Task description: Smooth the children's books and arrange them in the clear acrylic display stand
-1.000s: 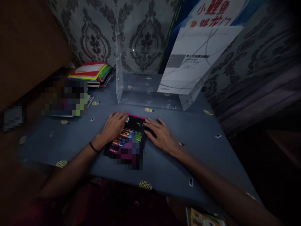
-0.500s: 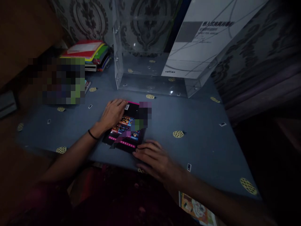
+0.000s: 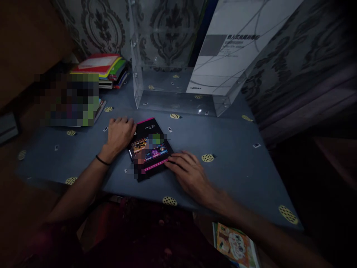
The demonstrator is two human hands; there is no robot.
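A dark booklet [image 3: 149, 149] with a pink edge lies flat near the front middle of the blue surface [image 3: 231, 156], turned at a slant. The left hand [image 3: 119, 133] rests palm down on its left edge, fingers [image 3: 122, 121] loosely together. The right hand [image 3: 189, 175] lies flat at its lower right corner, fingers [image 3: 178, 158] slightly spread, touching it. Behind stands a clear acrylic stand [image 3: 173, 93] holding a white sheet [image 3: 223, 59]; a stack of coloured books [image 3: 104, 69] sits at the far left.

The white board [image 3: 223, 56] reads "valliee" at its foot.
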